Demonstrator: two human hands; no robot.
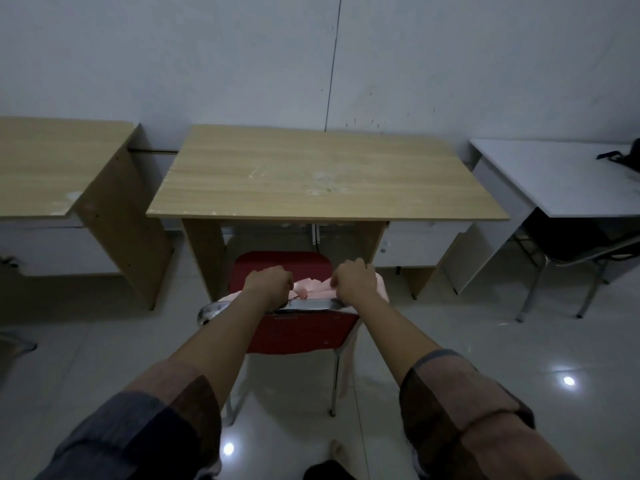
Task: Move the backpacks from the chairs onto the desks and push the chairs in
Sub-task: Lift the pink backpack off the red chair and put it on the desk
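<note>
Pale glossy floor tiles (450, 341) fill the near ground at 6 o'clock, dotted with reflected ceiling lights. Your two forearms reach forward over them, sleeves (460, 403) rolled to the elbow. Your left hand (268, 282) and right hand (355, 282) sit side by side just above the chrome top rail of the red chair (298, 332), which stands straight ahead at 12 o'clock with its back toward you. Both hands have fingers curled downward; they seem to be gripping the pink backpack (313, 289) that lies bunched on the chair seat, though in this dim light you cannot tell for sure whether the fingers close on the fabric or on the rail. A pale fold of the pink material hangs down past the chair's right side.

Just beyond the chair stands the wooden desk (325, 174), the chair's seat front reaching under its front edge. At 10 o'clock, a second wooden desk (52, 161) stands beside it. At 2 o'clock sits a white desk (561, 181) with a black backpack (623, 157) lying at its far right edge, and a dark metal-legged chair (568, 244) tucked beneath. A plain grey wall (207, 57) closes the view behind.
</note>
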